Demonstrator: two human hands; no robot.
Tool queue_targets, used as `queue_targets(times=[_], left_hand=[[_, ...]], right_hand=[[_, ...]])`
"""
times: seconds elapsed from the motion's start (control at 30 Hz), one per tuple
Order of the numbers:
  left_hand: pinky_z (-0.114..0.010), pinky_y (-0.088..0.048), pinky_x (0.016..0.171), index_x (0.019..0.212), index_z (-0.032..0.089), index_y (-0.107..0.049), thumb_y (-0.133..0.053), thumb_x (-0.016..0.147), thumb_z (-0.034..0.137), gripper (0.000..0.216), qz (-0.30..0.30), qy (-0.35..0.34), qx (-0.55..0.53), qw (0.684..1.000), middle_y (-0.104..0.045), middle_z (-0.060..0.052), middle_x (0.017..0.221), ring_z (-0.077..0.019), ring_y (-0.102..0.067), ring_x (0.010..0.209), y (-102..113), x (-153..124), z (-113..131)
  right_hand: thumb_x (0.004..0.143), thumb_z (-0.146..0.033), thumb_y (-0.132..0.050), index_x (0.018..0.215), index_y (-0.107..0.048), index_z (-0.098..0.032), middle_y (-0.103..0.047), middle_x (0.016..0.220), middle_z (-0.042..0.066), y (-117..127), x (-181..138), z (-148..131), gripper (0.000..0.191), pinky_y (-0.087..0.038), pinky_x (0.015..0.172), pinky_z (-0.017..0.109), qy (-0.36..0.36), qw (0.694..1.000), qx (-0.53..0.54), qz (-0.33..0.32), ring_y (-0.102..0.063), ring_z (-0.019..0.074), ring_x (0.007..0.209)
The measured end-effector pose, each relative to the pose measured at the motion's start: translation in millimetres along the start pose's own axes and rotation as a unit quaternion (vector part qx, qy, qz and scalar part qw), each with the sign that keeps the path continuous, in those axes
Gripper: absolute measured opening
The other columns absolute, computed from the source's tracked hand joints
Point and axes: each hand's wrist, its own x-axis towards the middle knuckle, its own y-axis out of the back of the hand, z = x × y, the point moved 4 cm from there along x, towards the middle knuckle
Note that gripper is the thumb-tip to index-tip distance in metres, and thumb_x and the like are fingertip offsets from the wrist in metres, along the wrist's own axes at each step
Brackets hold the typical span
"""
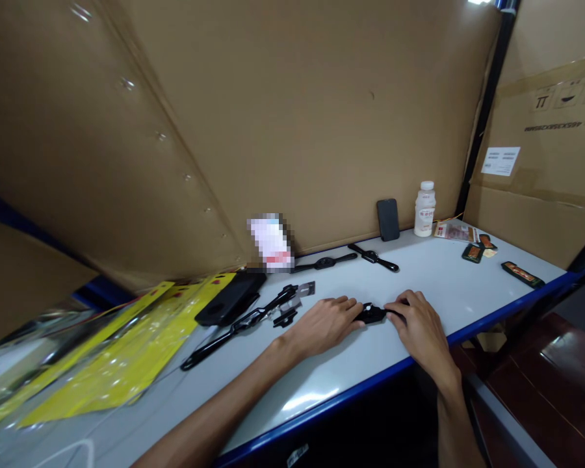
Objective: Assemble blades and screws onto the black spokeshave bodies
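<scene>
Currently, left grip (pixel 327 323): one, palm down, fingers and thumb closed about the left end of a black tool (pixel 373 314).
Right grip (pixel 422 335): one, thumb and fingers drawn together at the same piece's right end; the exact contact under the fingertips I cannot tell.
Black tool, place: between my two hands, low over the bench (pixel 468 296), near its front; whether it touches the surface I cannot tell.
Front edge (pixel 355 388): blue, running just below both hands, my forearms crossing it.
Room, right: pale surface from my right hand to a long dark packet (pixel 522 274), well apart.
Room, beyond: pale surface from my hands to two black two-handled pieces (pixel 325 262) (pixel 372 256) near the cardboard wall (pixel 361 130).
Room, left: narrower; a small black part (pixel 285 318) near my left wrist, a long black handled piece (pixel 214 346) past it, then yellow packaging (pixel 127 351).
Back row: one dark slab (pixel 388 220), leaning on the cardboard; one white-capped bottle (pixel 424 211), upright.
</scene>
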Motion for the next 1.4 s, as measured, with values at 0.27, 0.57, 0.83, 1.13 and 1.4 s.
queue_targets(times=[0.27,0.57,0.83,1.13,1.4], left_hand=[[-0.032,-0.045,0.071,0.109,0.022,-0.056,-0.043,0.103,0.044,0.026,0.012,0.019,-0.046,0.999,-0.065,-0.006,0.09,-0.0241,-0.063,0.082,4.2,-1.9,-1.0],[-0.034,-0.049,0.08,0.143,0.027,-0.046,-0.047,0.102,0.043,0.045,-0.021,0.022,-0.054,0.998,-0.063,-0.007,0.104,-0.0252,-0.063,0.095,3.4,-3.0,-7.2],[-0.032,-0.049,0.084,0.134,0.021,-0.057,-0.055,0.099,0.041,0.04,0.018,0.012,-0.172,0.985,-0.058,-0.008,0.103,-0.0225,-0.058,0.096,-3.9,-1.7,-14.1],[-0.031,-0.047,0.082,0.133,0.022,-0.059,-0.056,0.099,0.041,0.039,0.017,0.005,-0.193,0.981,-0.058,-0.006,0.099,-0.0213,-0.056,0.092,-2.7,-1.5,-12.8],[-0.034,-0.049,0.085,0.128,0.021,-0.061,-0.055,0.099,0.032,0.032,0.072,0.04,-0.237,0.968,-0.061,-0.006,0.098,-0.0209,-0.058,0.092,-1.4,3.1,-11.9]], right_hand=[[0.096,-0.023,-0.057,0.112,-0.075,-0.028,-0.064,0.106,0.006,0.0,0.5,0.9,0.024,-0.049,0.088,0.038,0.0,1.0,0.003,-0.005,-0.056,0.0233,0.102],[0.095,-0.021,-0.059,0.107,-0.075,-0.03,-0.062,0.101,0.006,1.4,-1.8,-4.6,0.021,-0.049,0.084,0.036,0.018,1.0,0.0,0.003,-0.055,0.0232,0.098],[0.095,-0.022,-0.06,0.106,-0.076,-0.032,-0.062,0.098,0.006,0.6,-1.5,-7.0,0.022,-0.049,0.081,0.035,0.023,1.0,0.009,-0.001,-0.055,0.0225,0.096],[0.095,-0.023,-0.061,0.11,-0.076,-0.033,-0.063,0.1,0.005,-2.6,-0.6,-1.2,0.023,-0.049,0.085,0.036,0.02,0.999,0.04,-0.011,-0.056,0.0224,0.097],[0.096,-0.023,-0.06,0.111,-0.075,-0.033,-0.062,0.098,0.005,-0.4,-0.5,-4.2,0.024,-0.05,0.082,0.036,0.028,1.0,0.015,-0.003,-0.056,0.0224,0.095]])
